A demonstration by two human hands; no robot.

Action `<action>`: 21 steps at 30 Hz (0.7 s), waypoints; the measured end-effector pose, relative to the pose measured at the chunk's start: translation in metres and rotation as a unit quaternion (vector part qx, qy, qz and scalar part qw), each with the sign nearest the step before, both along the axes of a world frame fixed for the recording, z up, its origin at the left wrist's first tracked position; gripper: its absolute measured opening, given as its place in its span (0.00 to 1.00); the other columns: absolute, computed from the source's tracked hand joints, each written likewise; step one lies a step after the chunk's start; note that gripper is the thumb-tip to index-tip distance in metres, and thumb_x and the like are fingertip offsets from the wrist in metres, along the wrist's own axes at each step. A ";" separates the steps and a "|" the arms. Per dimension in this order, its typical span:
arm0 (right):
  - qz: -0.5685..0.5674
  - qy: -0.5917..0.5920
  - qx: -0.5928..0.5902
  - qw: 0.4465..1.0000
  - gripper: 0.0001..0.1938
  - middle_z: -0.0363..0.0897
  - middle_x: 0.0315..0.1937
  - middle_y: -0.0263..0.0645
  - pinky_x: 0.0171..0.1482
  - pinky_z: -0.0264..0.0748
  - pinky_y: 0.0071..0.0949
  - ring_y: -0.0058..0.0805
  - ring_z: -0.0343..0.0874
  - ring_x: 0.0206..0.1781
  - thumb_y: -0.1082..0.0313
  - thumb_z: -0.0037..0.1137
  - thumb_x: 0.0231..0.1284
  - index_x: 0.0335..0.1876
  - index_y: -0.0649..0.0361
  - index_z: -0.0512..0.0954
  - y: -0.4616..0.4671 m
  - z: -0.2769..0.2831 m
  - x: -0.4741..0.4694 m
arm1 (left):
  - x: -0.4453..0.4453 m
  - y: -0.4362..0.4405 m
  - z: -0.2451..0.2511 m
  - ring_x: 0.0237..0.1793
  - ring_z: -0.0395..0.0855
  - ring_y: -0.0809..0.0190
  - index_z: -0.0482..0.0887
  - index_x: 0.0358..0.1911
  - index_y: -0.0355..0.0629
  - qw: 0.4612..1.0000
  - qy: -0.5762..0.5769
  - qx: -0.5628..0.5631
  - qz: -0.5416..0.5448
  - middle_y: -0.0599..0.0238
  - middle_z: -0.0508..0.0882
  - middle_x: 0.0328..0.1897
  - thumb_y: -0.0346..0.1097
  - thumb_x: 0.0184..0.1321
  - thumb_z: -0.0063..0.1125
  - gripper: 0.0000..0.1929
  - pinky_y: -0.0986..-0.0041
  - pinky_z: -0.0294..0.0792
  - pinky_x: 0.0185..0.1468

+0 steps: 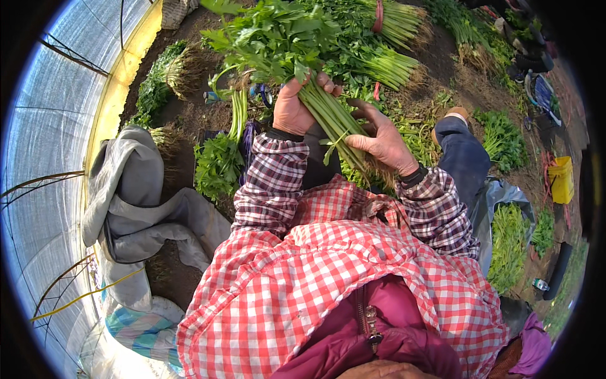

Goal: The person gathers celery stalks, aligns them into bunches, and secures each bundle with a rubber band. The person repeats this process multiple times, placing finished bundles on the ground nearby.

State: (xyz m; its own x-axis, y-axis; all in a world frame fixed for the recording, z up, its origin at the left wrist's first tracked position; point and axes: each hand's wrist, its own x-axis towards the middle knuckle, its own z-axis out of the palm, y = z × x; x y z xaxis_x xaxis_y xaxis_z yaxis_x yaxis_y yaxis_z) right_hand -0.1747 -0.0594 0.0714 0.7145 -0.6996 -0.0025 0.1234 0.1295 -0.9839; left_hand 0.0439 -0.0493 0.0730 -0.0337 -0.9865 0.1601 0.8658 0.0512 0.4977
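Note:
My left hand [296, 106] is closed around the upper stalks of a bunch of celery [331, 113], its leaves pointing to the upper left. My right hand [381, 137] rests along the lower stalks near the roots, thumb on top and fingers partly spread behind. A thin strand with a small leaf crosses the stalks there. Beyond the hands lie bundles of celery with roots, one [402, 21] bound with a red tie. A smaller celery bunch [227, 156] lies left of my left sleeve, its stalks pointing up.
Grey cloth [137, 189] lies at the left beside the plastic greenhouse wall [52, 109]. More rooted celery [175, 76] is on the soil. At the right are a plastic bag [478, 227] with greens, a yellow container [561, 180] and a bottle [540, 284]. Dark-clad legs show at the upper right.

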 end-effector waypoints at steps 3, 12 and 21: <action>-0.059 0.064 -0.299 0.950 0.24 0.80 0.47 0.40 0.51 0.77 0.28 0.33 0.82 0.47 0.68 0.69 0.54 0.58 0.62 0.78 0.001 -0.007 0.002 | 0.004 0.006 0.004 0.43 0.76 0.59 0.76 0.54 0.40 1.000 0.018 -0.026 -0.001 0.65 0.77 0.41 0.44 0.63 0.64 0.21 0.56 0.69 0.65; -0.103 -0.240 0.167 0.951 0.05 0.75 0.28 0.30 0.37 0.76 0.26 0.18 0.69 0.24 0.66 0.51 0.75 0.44 0.57 0.74 0.006 -0.031 0.011 | 0.025 0.025 -0.008 0.38 0.69 0.63 0.74 0.46 0.40 0.997 0.015 -0.004 0.080 0.67 0.71 0.37 0.40 0.70 0.55 0.12 0.58 0.68 0.58; -0.163 0.251 -0.446 0.844 0.15 0.80 0.50 0.44 0.51 0.75 0.38 0.45 0.79 0.52 0.67 0.57 0.63 0.54 0.59 0.78 -0.018 -0.033 -0.015 | 0.038 0.046 -0.017 0.37 0.69 0.63 0.74 0.42 0.41 0.988 -0.042 0.017 0.150 0.68 0.70 0.34 0.40 0.69 0.57 0.11 0.60 0.68 0.55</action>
State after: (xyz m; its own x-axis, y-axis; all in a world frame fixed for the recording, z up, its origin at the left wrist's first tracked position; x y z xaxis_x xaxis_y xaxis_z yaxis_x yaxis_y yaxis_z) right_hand -0.1899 -0.0776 0.0387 0.5497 -0.7424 0.3831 -0.4518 -0.6499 -0.6111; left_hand 0.0821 -0.0035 0.0560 0.2500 -0.9587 0.1354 0.7695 0.2816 0.5732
